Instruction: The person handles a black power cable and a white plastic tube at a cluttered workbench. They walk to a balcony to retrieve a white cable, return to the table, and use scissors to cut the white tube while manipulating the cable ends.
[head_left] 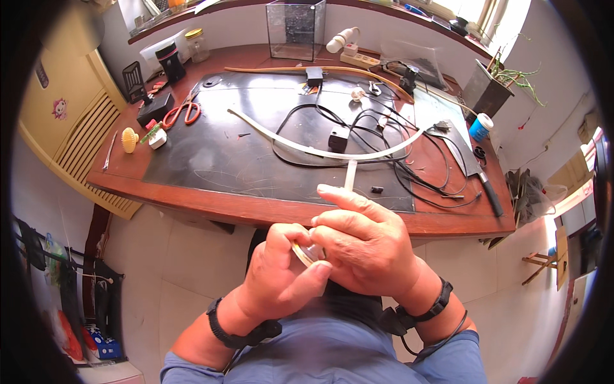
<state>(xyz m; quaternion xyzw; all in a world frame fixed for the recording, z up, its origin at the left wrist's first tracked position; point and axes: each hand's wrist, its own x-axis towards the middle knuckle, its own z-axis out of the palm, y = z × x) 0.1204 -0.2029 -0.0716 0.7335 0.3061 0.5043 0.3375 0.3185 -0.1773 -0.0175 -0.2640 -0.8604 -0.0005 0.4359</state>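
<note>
In front of my body, below the desk's near edge, my left hand (276, 269) is closed round a small round clear thing with a yellowish rim (307, 253). My right hand (368, 246) comes at it from the other side, its lower fingers bent against the thing and its forefinger stretched out above. The right thumb is hidden. Just beyond the right knuckles a short pale tube piece (351, 174) sticks out over the desk; I cannot tell whether that hand touches it. A long whitish flexible tube (307, 148) curves across the black desk mat beyond.
Tangled black cables (377, 131) cover the desk's right half. A cleaver (476, 171) lies by the right edge, handle toward me. Red-handled scissors (181, 115) and a yellow brush (129, 141) are at left. A glass tank (295, 32) stands at the back, a potted plant (489, 86) at right.
</note>
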